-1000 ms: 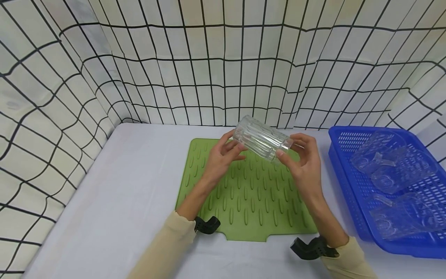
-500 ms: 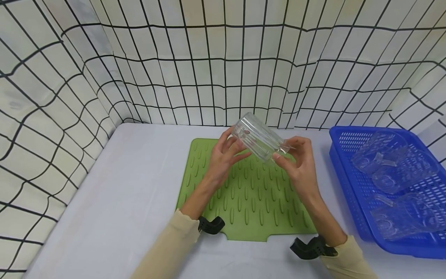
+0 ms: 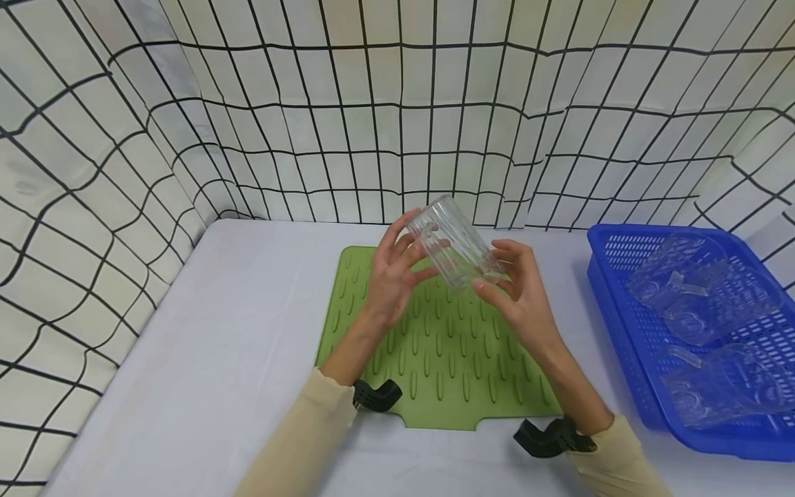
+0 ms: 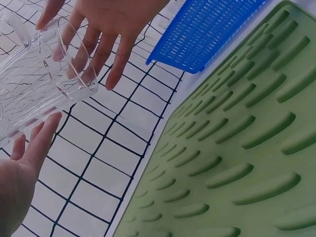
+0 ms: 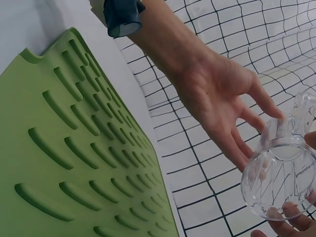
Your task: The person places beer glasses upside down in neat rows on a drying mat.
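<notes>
A clear glass mug (image 3: pixel 450 241) is held in the air above the green ridged mat (image 3: pixel 435 359), tilted with its upper end toward the far left. My left hand (image 3: pixel 391 279) grips the upper left end, fingers and thumb about its side. At the lower right end, my right hand (image 3: pixel 522 297) pinches the mug between thumb and fingers. In the left wrist view the mug (image 4: pixel 39 84) lies between both hands, and part of a handle shows. The right wrist view shows the mug's round end (image 5: pixel 276 182) and my left hand (image 5: pixel 217 94) reaching to it.
A blue perforated basket (image 3: pixel 611 345) stands on the right with several clear glass mugs (image 3: pixel 714 386) lying in it. The white-covered table (image 3: pixel 205 359) extends to the left. Black-gridded netting (image 3: pixel 397 124) rises behind and at both sides.
The mug has turned to a steeper tilt, its lower end coming left. My right hand has moved left with it, and my left hand has risen slightly.
</notes>
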### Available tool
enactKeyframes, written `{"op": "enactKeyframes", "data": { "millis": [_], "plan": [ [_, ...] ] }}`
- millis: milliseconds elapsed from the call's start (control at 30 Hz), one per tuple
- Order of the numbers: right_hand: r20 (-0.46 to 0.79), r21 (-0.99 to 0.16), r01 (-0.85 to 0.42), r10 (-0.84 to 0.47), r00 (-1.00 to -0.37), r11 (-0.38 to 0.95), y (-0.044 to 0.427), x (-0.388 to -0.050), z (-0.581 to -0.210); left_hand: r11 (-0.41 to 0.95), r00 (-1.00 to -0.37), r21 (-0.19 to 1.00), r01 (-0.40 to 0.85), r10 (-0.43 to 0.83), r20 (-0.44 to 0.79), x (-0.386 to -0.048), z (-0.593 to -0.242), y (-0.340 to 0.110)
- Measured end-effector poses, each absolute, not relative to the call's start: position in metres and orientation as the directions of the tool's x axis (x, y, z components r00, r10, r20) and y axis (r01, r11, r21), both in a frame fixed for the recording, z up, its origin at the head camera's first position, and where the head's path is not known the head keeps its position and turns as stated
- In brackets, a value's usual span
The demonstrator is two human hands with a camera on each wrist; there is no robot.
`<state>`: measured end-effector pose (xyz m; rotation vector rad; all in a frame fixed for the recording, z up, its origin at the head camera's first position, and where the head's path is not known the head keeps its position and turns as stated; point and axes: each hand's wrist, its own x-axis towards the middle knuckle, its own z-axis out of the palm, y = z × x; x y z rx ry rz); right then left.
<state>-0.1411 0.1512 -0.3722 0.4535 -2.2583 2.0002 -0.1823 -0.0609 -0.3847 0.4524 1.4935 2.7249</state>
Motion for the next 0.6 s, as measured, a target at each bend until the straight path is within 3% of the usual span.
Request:
{"op": "enactKeyframes", "data": {
  "millis": [267,600],
  "plan": [
    [0.295,-0.935,-0.322,-0.177,-0.939,0.147,0.15,-0.146,-0.369,-0.442,-0.953,0.88,0.174,0.148,0.263,-0.183,-0.382,-0.067],
    [0.368,-0.869,-0.412,-0.199,-0.908,0.272,0.145,-0.156,-0.364,-0.192,-0.914,0.931,0.312,0.208,0.349,-0.181,-0.384,-0.07]
  ]
}}
